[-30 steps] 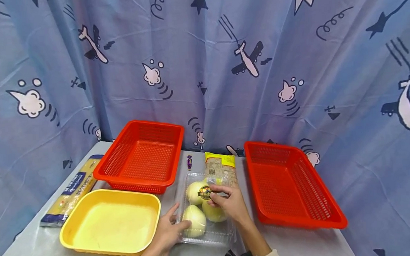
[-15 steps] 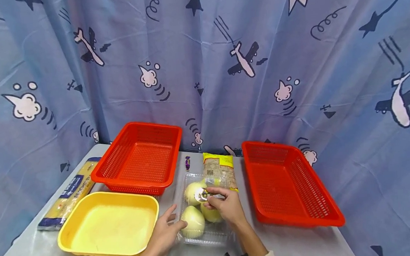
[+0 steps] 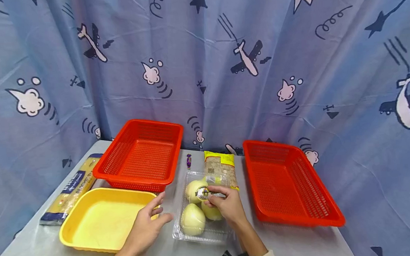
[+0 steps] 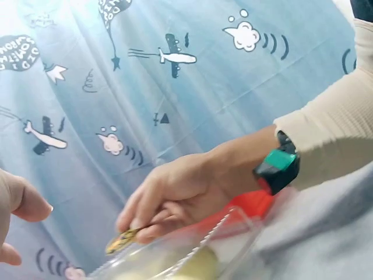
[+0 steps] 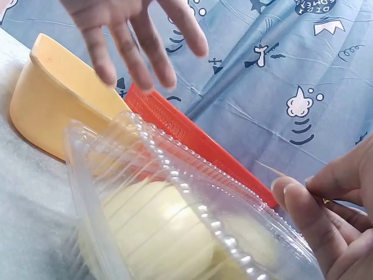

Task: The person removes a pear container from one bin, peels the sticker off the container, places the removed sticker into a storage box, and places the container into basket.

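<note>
On the table stands a lidded clear plastic box [image 3: 215, 234], with pale yellow-green round fruits [image 3: 193, 220] inside. My right hand [image 3: 229, 206] is over its lid and pinches a gold-and-black sticker [image 3: 202, 193] between thumb and fingers. From the left wrist view the sticker [image 4: 120, 241] tilts up at the lid; whether part of it still adheres cannot be told. The right wrist view shows only its thin edge. My left hand [image 3: 145, 226] hovers left of the box, fingers spread and holding nothing, beside the yellow basin [image 3: 102, 218].
A red basket [image 3: 147, 158] stands behind the yellow basin, and another red basket [image 3: 284, 185] is at the right. Behind the box lies a yellow-topped packet [image 3: 221, 164], with a purple wrapped candy [image 3: 189, 161] near it. A long pasta packet [image 3: 72, 189] lies far left.
My left hand has let go of the box's left side and moved left towards the yellow basin. My right hand stays at the sticker, whose angle has shifted.
</note>
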{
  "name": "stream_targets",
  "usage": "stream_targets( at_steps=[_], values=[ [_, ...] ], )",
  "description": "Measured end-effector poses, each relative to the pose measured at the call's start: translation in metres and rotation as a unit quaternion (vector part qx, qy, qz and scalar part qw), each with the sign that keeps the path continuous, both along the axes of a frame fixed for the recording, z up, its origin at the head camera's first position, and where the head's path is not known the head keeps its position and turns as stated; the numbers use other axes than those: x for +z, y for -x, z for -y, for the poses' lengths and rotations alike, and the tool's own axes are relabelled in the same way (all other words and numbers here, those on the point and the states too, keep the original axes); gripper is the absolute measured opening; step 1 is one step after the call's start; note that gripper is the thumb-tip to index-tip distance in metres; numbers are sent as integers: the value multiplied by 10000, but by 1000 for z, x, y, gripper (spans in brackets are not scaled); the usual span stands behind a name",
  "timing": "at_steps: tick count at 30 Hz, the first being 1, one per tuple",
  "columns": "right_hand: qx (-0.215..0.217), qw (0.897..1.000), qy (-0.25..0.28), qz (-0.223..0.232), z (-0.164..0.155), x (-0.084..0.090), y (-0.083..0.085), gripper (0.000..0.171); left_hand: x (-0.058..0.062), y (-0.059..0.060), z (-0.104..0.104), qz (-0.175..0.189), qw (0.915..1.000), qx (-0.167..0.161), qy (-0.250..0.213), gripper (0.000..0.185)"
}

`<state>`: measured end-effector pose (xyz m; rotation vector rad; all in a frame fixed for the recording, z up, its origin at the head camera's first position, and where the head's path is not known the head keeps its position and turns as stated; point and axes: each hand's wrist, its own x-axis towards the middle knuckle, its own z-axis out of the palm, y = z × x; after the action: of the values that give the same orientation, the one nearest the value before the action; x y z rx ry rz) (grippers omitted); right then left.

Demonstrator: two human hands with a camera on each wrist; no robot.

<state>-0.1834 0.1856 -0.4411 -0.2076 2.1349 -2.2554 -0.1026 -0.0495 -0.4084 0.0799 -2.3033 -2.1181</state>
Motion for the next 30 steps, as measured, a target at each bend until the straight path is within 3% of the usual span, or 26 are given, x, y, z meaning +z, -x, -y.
stream_targets(
  at_steps=[10,19,30],
  values=[
    [-23,10000,-10,28,-1,3,-1,30,19,-1,50,-129,9988,-73,459,71],
    [-90,9999,94,21,-4,1,-1,31,16,-2,69,-335,9979,-27,557,71],
    [39,9998,191,20,-2,-3,0,31,8,-8,96,-994,9922,87,749,72]
  ],
)
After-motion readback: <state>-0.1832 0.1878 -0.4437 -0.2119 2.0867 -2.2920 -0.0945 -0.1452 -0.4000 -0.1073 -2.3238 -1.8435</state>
